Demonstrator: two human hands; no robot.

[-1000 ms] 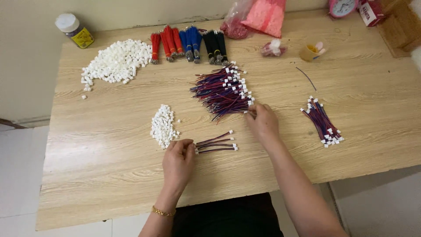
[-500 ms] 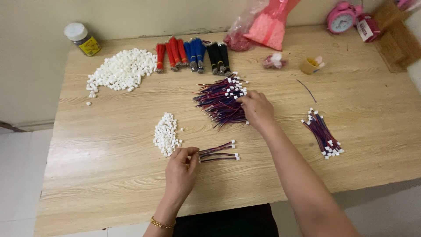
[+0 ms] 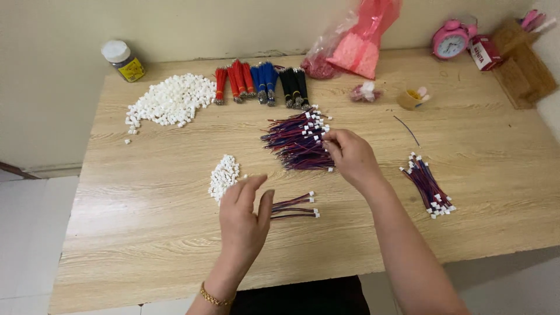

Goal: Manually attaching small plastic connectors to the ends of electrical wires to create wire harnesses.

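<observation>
Here the right hand [image 3: 352,156] reaches into the big heap of red-and-blue wire leads [image 3: 297,140] in the middle of the wooden table [image 3: 146,192], its fingertips pinched on the white-tipped ends at the heap's right edge; just how many leads it has nipped is hard to say, since the fingers cover the spot. The left hand [image 3: 244,219] hovers with fingers loosely spread and holds nothing. It sits just beside a few finished leads [image 3: 294,206] lying flat with white plugs on their right ends, and its palm hides their left ends. Just left of its fingertips lies a small pile of white connector housings [image 3: 224,176]. A larger pile of white housings [image 3: 169,100] sits toward the far left corner, next to a white-capped jar [image 3: 123,60]. Along the back edge stand bundles of red, blue and black wire [image 3: 261,83] and a pink plastic bag [image 3: 361,41], its top cut off by the frame. Off to the right lies another bundle of leads [image 3: 427,185], well apart from both hands.
</observation>
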